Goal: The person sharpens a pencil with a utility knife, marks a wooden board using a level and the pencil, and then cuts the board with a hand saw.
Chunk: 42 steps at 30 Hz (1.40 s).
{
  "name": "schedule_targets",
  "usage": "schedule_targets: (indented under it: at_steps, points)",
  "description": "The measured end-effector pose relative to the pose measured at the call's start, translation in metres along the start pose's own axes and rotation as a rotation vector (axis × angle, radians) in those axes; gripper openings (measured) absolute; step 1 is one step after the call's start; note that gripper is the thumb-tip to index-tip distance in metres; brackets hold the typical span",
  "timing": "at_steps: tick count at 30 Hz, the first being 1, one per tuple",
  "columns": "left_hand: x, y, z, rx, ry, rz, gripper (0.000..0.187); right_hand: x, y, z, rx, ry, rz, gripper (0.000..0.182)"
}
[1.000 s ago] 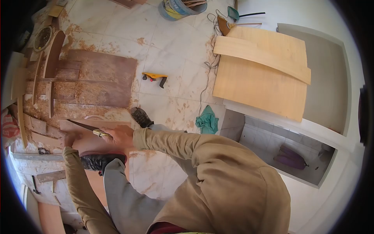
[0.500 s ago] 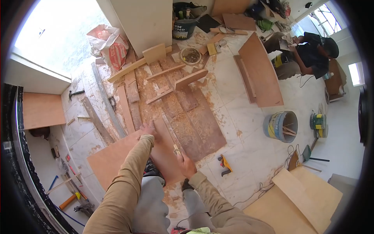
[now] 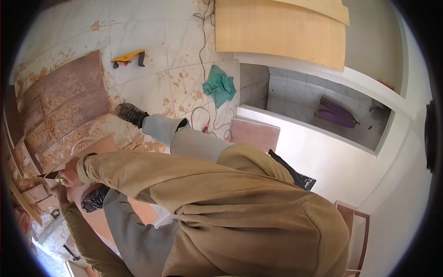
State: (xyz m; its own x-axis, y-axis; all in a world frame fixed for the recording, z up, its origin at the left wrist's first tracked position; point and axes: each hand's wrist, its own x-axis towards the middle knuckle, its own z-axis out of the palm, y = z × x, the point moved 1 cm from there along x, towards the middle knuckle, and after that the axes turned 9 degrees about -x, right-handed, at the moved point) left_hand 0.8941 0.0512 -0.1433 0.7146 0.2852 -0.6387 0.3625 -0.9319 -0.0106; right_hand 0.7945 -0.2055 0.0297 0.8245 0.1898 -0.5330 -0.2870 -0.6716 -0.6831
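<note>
My right hand (image 3: 70, 173) is closed on a small tool (image 3: 59, 179) with a brass-coloured part and a dark pointed end, at the left of the view. Just below it, my left hand (image 3: 62, 195) is mostly hidden at the end of its sleeve, close to the board; its fingers cannot be made out. The reddish plywood board (image 3: 99, 222) lies under my hands, with my dark shoe (image 3: 94, 198) on or against it. Beyond, a larger brown sheet (image 3: 83, 81) is covered in wood shavings.
A yellow and black clamp-like tool (image 3: 129, 57) lies on the tiles. A green cloth (image 3: 219, 86) and cables (image 3: 201, 51) are near pale plywood sheets (image 3: 281, 32). A brown panel (image 3: 255, 135) leans by a white ledge (image 3: 314, 134). My other shoe (image 3: 130, 114) stands near the shavings.
The view has swung far to the right, so the hands now appear at the far left. The co-worker and buckets are out of view. My left hand's fingers no longer show.
</note>
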Motion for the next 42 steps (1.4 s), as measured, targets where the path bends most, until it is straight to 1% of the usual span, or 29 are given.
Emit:
schedule_targets:
  at_steps: [2,4,5,8,11,14,17,19,21,23,24,25,26,27,28,30,31,32,33,35,37,38,40,42]
  points:
    - [0.006,0.009,-0.001,0.037,-0.004,0.020,0.138,0.002,0.008,0.003,0.022,0.037,-0.035,0.045]
    - [0.010,0.017,-0.005,0.068,-0.002,0.041,0.139,-0.015,0.010,-0.025,0.022,0.004,0.002,0.044]
    - [0.009,0.019,-0.008,0.087,0.000,0.047,0.139,-0.021,0.007,-0.024,0.031,-0.020,0.009,0.043]
    - [0.010,0.017,-0.019,0.116,-0.004,0.045,0.139,-0.038,0.022,-0.011,0.027,0.107,-0.024,0.041]
    - [0.006,0.021,-0.022,0.114,-0.011,0.038,0.139,-0.065,0.027,-0.040,0.042,0.085,-0.034,0.039]
    - [-0.008,0.013,-0.021,0.082,-0.013,0.012,0.139,-0.043,0.015,-0.038,-0.005,0.000,-0.007,0.039]
    - [-0.026,0.008,-0.025,0.029,0.000,-0.030,0.140,0.014,-0.003,0.000,-0.071,0.038,-0.120,0.039]
    - [-0.035,0.002,-0.022,-0.034,0.001,-0.067,0.140,0.022,-0.003,-0.012,-0.067,-0.012,-0.142,0.040]
    - [-0.044,-0.002,-0.019,-0.095,-0.003,-0.086,0.140,0.021,0.006,-0.020,-0.066,-0.052,-0.119,0.041]
    - [-0.056,-0.005,-0.015,-0.146,-0.012,-0.089,0.140,0.011,-0.001,-0.022,-0.029,-0.100,-0.097,0.042]
    - [-0.060,-0.011,-0.018,-0.168,-0.010,-0.089,0.140,-0.014,0.009,-0.036,0.001,-0.045,-0.159,0.046]
    - [-0.067,-0.010,-0.017,-0.185,-0.020,-0.082,0.140,-0.045,0.016,-0.057,-0.003,-0.083,-0.116,0.048]
    - [-0.078,-0.005,-0.016,-0.201,-0.036,-0.078,0.140,-0.073,0.032,-0.065,0.006,-0.026,-0.169,0.048]
    - [-0.095,-0.001,-0.021,-0.212,-0.048,-0.086,0.140,-0.099,0.043,-0.071,-0.092,0.064,-0.182,0.050]
    - [-0.109,0.010,-0.027,-0.225,-0.066,-0.098,0.140,-0.116,0.027,-0.103,-0.118,-0.041,-0.149,0.049]
    - [-0.129,0.031,-0.044,-0.282,-0.111,-0.163,0.141,-0.101,0.018,-0.097,-0.171,-0.142,-0.056,0.047]
    - [-0.143,0.040,-0.065,-0.374,-0.184,-0.259,0.135,-0.092,0.015,-0.095,-0.201,-0.193,-0.011,0.046]
    - [-0.141,0.041,-0.066,-0.389,-0.224,-0.290,0.132,-0.064,0.014,-0.076,-0.187,-0.117,-0.151,0.044]
    - [-0.146,0.040,-0.070,-0.472,-0.223,-0.312,0.128,-0.028,0.013,-0.054,-0.166,-0.021,-0.283,0.042]
    - [-0.149,0.044,-0.075,-0.453,-0.199,-0.342,0.124,0.047,0.005,-0.012,-0.164,-0.009,-0.361,0.041]
    - [-0.151,0.041,-0.075,-0.473,-0.187,-0.338,0.121,0.089,-0.009,0.010,-0.171,-0.047,-0.357,0.041]
    - [-0.152,0.040,-0.071,-0.488,-0.186,-0.322,0.119,0.080,-0.005,0.006,-0.160,-0.089,-0.344,0.041]
    - [-0.146,0.036,-0.063,-0.419,-0.194,-0.289,0.117,0.053,-0.003,-0.015,-0.134,-0.152,-0.320,0.040]
    - [-0.142,0.033,-0.061,-0.387,-0.177,-0.249,0.114,-0.014,0.022,-0.052,-0.148,-0.169,-0.227,0.042]
